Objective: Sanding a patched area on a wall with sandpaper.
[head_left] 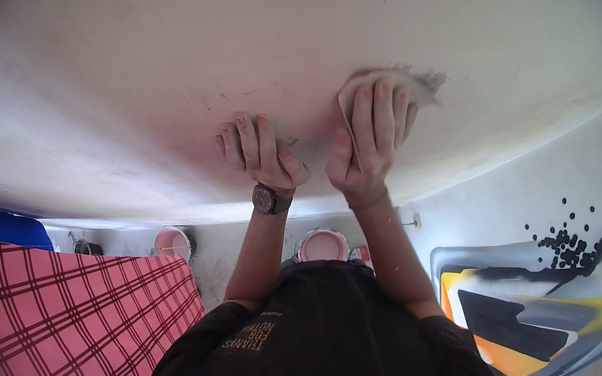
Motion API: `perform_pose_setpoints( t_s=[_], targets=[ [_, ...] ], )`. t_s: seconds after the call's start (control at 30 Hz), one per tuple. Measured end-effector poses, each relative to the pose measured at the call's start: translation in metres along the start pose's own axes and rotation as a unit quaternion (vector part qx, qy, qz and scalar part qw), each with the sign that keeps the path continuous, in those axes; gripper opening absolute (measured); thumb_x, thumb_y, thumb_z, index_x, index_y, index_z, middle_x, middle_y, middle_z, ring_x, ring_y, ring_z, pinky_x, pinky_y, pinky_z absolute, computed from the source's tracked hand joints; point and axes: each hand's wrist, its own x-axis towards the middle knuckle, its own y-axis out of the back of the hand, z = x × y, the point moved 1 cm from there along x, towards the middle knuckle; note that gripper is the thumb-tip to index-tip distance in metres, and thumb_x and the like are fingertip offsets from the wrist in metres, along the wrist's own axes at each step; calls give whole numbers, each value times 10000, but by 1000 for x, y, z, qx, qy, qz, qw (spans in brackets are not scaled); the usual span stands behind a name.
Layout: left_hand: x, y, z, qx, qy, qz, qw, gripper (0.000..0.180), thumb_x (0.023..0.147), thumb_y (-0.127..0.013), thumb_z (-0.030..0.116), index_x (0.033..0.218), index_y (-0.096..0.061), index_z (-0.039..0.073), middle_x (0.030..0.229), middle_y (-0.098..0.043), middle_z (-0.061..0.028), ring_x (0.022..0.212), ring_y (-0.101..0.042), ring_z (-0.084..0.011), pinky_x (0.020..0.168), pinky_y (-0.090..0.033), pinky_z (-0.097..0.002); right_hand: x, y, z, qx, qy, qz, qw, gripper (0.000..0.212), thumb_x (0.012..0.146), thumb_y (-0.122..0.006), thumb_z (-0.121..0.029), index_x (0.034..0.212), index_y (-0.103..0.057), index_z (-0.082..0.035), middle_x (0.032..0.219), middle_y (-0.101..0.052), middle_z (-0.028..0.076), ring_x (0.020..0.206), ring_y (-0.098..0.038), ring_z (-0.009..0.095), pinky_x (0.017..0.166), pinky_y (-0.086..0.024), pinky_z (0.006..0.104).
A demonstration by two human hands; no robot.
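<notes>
A black short-sleeved T-shirt [330, 344] is seen nearest. At far right, a thin off-white sheet [348, 99] is grasped by the fingers of the right hand [375, 137] against a pale scuffed wall [143, 34]; flat, even pressure is advised. The left hand [265, 154] is loosely bent, nothing visibly grasped.

Lettered on the left side of the black shirt [352, 356] in short stacked rows of tan capitals [248, 335], with tinier yellow print [272, 313] nearby, too small to read.
</notes>
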Motion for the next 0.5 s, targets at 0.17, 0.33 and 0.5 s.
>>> perform_pose_setpoints(
  t_s=[0.17,0.33,0.5],
  targets=[
    [-2,0,-1,-19,31,3,999,505,941,-342,287,1262,-583,-20,1418,-462,-193,1385,-298,-373,1150,-186,-541,13,4,-6,15,0,-7,1000,485,938,-422,-248,1310,-534,43,1437,-426,223,1383,-302,430,1142,-126,546],
    [-1,2,-4,-23,32,7,999,504,938,-344,283,1263,-582,-20,1418,-461,-196,1386,-297,-368,1151,-183,-540,0,1,-6,9,1,-21,1000,489,940,-418,-255,1315,-533,37,1436,-429,221,1382,-303,428,1143,-128,542],
    [-1,4,-2,-22,38,0,999,502,936,-344,281,1257,-586,-20,1416,-464,-196,1385,-300,-367,1151,-184,-540,4,0,-6,-2,10,0,1000,499,940,-414,-267,1320,-531,33,1432,-433,225,1384,-299,429,1145,-128,535]
  ],
)
